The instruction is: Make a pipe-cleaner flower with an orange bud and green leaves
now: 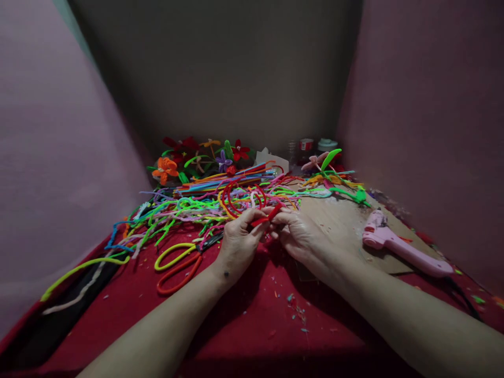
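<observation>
A red pipe cleaner (271, 212) is pinched between my two hands above the middle of the table, partly folded over. My left hand (244, 233) grips it from the left with thumb and fingers together. From the other side, my right hand (293, 231) closes on it with bent fingers. Thin red loops (228, 197) rise just behind the fingers; whether they join the held piece I cannot tell. Beside my left wrist lie scissors (196, 257) with one yellow and one red handle, their blades partly hidden by the hand.
Loose coloured pipe cleaners (185, 207) pile behind my hands. Pipe-cleaner flowers (165, 169) stand at the back left. A pink glue gun (405, 249) rests at the right on a cardboard sheet (326, 215). Small scraps dot the red tablecloth (244, 336). Walls close in on both sides.
</observation>
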{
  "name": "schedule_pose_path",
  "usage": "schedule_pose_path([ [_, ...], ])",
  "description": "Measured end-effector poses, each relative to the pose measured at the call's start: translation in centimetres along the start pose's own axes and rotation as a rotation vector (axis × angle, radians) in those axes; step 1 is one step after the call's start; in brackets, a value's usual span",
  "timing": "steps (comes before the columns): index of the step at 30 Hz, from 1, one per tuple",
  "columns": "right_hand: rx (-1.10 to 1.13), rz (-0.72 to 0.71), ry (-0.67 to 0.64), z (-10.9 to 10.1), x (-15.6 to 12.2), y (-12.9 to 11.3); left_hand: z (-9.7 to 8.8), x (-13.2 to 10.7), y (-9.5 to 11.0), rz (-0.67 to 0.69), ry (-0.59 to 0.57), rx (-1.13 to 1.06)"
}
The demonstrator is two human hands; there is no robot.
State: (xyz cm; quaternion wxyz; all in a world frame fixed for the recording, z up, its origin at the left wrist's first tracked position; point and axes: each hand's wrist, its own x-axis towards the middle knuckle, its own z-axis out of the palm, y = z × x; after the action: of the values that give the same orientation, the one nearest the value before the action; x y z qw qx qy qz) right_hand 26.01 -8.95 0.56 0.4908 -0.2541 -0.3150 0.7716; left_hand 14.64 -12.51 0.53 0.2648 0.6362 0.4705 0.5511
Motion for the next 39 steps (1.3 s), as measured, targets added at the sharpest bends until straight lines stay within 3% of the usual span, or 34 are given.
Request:
schedule_pose_path([
  [5,0.071,0.022,-0.018,-0.2,0.3,0.2,-0.4,-0.1,-0.3,0.18,-0.025,0.167],
  [12,0.144,0.163,-0.065,-0.6,0.5,0.1,-0.9,-0.2,-0.6,0.138,-0.036,0.089],
  [16,0.092,0.134,-0.019,-0.5,0.4,0.5,-0.6,-0.3,-0.2,0.027,-0.051,-0.012],
  [20,-0.076,-0.013,-0.04,-0.4,0.0,0.7,0.0,-0.1,0.7,-0.358,-0.09,-0.283],
  [23,-0.245,-0.085,-0.037,-0.3,-0.4,0.8,0.2,0.2,0.7,-0.523,-0.056,-0.479],
  [27,-0.276,-0.144,0.024,-0.2,-0.5,0.8,-0.1,0.5,0.3,-0.566,-0.019,-0.59],
  [33,-0.085,-0.024,-0.014,-0.2,-0.2,0.9,-0.4,0.6,-0.2,-0.497,-0.09,-0.587],
  [39,-0.051,-0.032,-0.054,-0.3,-0.1,0.9,-0.1,0.5,0.0,-0.534,-0.095,-0.601],
])
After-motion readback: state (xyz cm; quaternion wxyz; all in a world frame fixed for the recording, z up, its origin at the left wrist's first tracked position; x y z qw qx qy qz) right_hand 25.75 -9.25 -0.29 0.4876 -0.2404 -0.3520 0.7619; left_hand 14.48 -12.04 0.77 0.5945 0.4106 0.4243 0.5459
